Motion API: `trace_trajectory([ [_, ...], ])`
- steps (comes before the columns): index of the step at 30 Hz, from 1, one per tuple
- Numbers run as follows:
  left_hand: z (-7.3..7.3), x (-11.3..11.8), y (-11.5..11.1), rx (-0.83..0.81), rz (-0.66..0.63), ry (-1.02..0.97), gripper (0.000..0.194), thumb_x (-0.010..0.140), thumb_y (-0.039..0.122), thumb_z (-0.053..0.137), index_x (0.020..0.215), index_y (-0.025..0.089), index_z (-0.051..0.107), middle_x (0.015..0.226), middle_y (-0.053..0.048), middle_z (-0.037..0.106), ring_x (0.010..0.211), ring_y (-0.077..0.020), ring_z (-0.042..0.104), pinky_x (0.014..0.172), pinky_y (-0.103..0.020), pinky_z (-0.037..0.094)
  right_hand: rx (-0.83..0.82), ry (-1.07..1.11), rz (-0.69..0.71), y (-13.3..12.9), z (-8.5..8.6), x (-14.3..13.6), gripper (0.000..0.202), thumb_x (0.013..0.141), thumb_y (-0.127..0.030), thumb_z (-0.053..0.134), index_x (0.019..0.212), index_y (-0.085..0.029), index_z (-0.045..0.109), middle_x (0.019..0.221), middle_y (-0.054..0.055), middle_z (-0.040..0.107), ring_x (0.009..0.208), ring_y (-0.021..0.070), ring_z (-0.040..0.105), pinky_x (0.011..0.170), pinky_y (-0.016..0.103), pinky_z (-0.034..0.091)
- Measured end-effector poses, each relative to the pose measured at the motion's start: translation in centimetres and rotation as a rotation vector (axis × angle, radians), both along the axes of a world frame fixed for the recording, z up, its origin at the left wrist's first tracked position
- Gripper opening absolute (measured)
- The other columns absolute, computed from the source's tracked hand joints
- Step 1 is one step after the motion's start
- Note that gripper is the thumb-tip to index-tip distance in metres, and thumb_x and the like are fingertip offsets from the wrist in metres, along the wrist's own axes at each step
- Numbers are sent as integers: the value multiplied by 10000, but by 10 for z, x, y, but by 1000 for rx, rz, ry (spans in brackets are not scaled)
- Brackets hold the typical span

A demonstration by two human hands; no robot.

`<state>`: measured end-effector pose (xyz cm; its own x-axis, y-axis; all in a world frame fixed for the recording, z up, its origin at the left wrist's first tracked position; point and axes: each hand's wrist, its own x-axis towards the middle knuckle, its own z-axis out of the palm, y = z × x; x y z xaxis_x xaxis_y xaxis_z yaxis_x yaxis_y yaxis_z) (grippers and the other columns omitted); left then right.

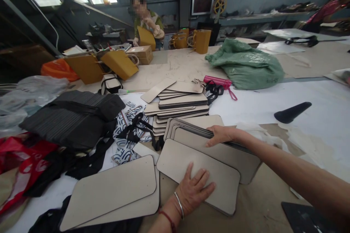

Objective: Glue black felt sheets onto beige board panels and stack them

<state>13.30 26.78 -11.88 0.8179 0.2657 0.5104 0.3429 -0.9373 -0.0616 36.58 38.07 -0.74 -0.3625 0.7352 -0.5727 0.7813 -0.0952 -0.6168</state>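
Note:
My left hand (193, 189), with a silver bangle and a red cord at its wrist, lies with fingers spread on a beige rounded panel (199, 169) with dark edges. Behind that panel a fanned stack of similar panels (188, 136) lies slanted. My right hand (221, 134) reaches in from the right and is closed over the upper edge of this stack, its fingertips on the front face. To the left, two overlapping loose panels (115, 191) lie flat. More panels (180, 100) are piled beyond, in uneven layers.
Dark folded material (73, 116) and patterned cloth (132, 127) lie left. A green sack (246, 65), a pink pouch (217, 81) and a black pointed object (292, 113) are on the table. Across it, a person (147, 22) handles a mustard bag; mustard bags (120, 63) stand nearby.

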Motion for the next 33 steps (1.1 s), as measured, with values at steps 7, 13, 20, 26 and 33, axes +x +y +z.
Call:
trace_trajectory([
  [7, -7, 23, 28, -47, 90, -30, 464, 799, 375, 520, 1253, 315, 441, 1346, -36, 418, 1299, -284, 242, 1061, -559, 109, -68, 93, 27, 10, -1, 6, 556, 586, -548, 659, 976, -157, 593, 915, 24, 661, 847, 205, 588, 709, 254, 450],
  [13, -6, 23, 36, -70, 12, 49, 701, 719, 681, 415, 1308, 304, 378, 1392, -40, 366, 1310, -311, 184, 1056, -551, 21, 139, -252, 124, 6, 10, -14, 742, 516, -643, 645, 1053, -140, 549, 993, 126, 632, 902, 288, 579, 738, 335, 443],
  [20, -9, 24, 32, -61, 26, 8, 546, 770, 583, 456, 1257, 334, 438, 1370, -10, 392, 1291, -291, 217, 1058, -554, 22, 266, -432, 127, -8, 6, -26, 619, 535, -477, 652, 1045, -148, 531, 934, 138, 639, 855, 292, 598, 674, 329, 440],
  [26, -13, 24, 16, 0, 71, -40, 470, 744, 485, 567, 1185, 340, 493, 1320, -18, 434, 1263, -290, 266, 1047, -587, 86, 305, -424, 96, -36, 15, -38, 505, 586, -439, 614, 1007, -177, 520, 902, 115, 648, 833, 273, 608, 646, 309, 418],
  [33, 9, -18, -17, -168, 171, -142, 407, 748, 404, 598, 1101, 220, 517, 1159, -90, 519, 1176, -246, 415, 1023, -484, 309, 367, -511, 63, -70, 20, -62, 459, 626, -370, 603, 1027, -177, 495, 893, 128, 652, 852, 291, 607, 645, 319, 393],
])
